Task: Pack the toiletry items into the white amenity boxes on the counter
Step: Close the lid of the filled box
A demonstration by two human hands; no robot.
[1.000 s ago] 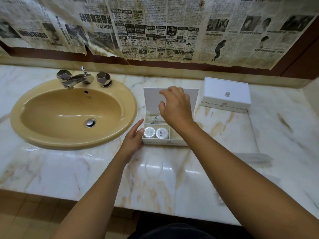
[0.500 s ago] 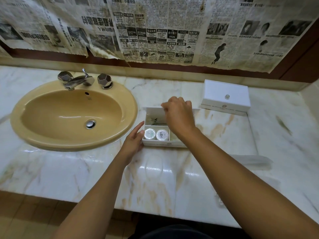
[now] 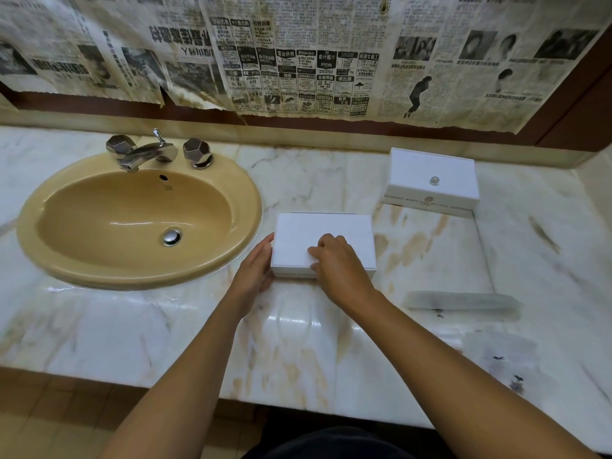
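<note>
A white amenity box (image 3: 323, 230) sits on the marble counter (image 3: 298, 342) just right of the sink, with its lid down and its contents hidden. My left hand (image 3: 256, 270) rests with straight fingers against the box's left side. My right hand (image 3: 341, 266) lies over the front of the lid, fingers curled on top and thumb at the front edge, pinching it. A second white amenity box (image 3: 430, 180) with a small round knob on its lid stands closed at the back right.
A tan oval sink (image 3: 139, 220) with a chrome tap (image 3: 145, 154) fills the left of the counter. Clear plastic wrappers (image 3: 463, 301) lie flat on the right side. Newspaper sheets (image 3: 298, 61) cover the wall behind.
My right hand has swung the lid of the near box forward and down until it is closed, covering the round items inside. My left hand has stayed at the box's left side.
</note>
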